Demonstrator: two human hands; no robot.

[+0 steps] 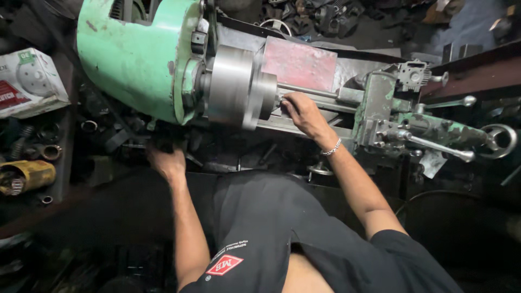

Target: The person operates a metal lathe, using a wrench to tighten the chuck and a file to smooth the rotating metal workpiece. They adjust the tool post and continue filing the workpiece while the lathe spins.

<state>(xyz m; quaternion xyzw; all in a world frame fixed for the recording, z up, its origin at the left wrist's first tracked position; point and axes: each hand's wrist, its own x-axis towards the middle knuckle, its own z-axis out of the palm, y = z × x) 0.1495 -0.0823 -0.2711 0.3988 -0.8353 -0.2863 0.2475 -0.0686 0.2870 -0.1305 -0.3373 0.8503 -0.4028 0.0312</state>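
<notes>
Head cam, looking down at my two bare hands at a lathe. My right hand (302, 112) w/ a silver chain bracelet (330, 148) at the wrist rests on the slim steel shaft (306, 90) that sticks out of the big grey round metal chuck (234, 87). Fingers (286, 103) are curled loosely over the shaft, tips just beside the chuck face; it's a soft wrap, not a tight squeeze, as far as I can tell. The shaft runs horizontal, from the chuck to the right toward the worn green-painted carriage block (380, 108).

My left hand (167, 161) reaches down under the large mint-green cast housing of the lathe head (135, 54), into a dark cluttered spot. Fingertips are hidden in shadow, so I can't tell whether that grip is spread or pinching anything, nor what it touches.

Behind the shaft: a flat reddish metal plate (301, 64). Far right: a grey metal handwheel (499, 140) and a long chrome lever w/ a knob end (442, 149). Far left: a white cardboard box (30, 81) and a yellow metal cylinder (27, 176), well apart from both hands. Bottom centre: my black t-shirt (260, 228) w/ a red diamond-shaped badge.
</notes>
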